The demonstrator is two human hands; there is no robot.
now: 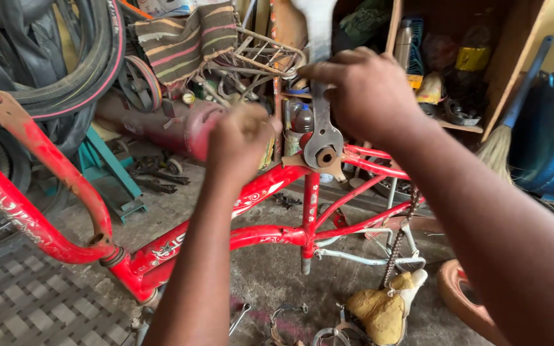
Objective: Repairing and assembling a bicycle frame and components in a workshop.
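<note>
The red bicycle frame (261,236) lies upside down on the concrete floor (270,272), its tubes spreading from the bottom bracket shell (324,157), which sits at the top of the frame near the middle of the view. The paint is bright red with white lettering and scrollwork, chipped and rusted in places, most of all along the fork blade (46,154) that rises to the left with a bare, brownish dropout at its tip. The head tube (118,257) sits low at the left, ringed by a dark bearing cup. Thin red stays run to the right of the shell, and a rusty chain (400,238) hangs down beside them.

A flat grey wrench (320,131) stands upright on the bottom bracket shell, its round head fitted around the dark axle end. The right hand (368,93) is closed around the shaft of the wrench, fingers curled over it from the right. The left hand (242,142) is just left of the shell; it is blurred, and appears loosely bunched, but whether it pinches anything cannot be told.

A worn yellow saddle (381,311) with torn padding rests on the floor below the stays. Black tyres (65,64) hang at the upper left, a striped cloth (184,38) lies over a wire basket (261,54) behind the frame, and a blue drum (553,138) stands at the right next to a broom (501,144).
</note>
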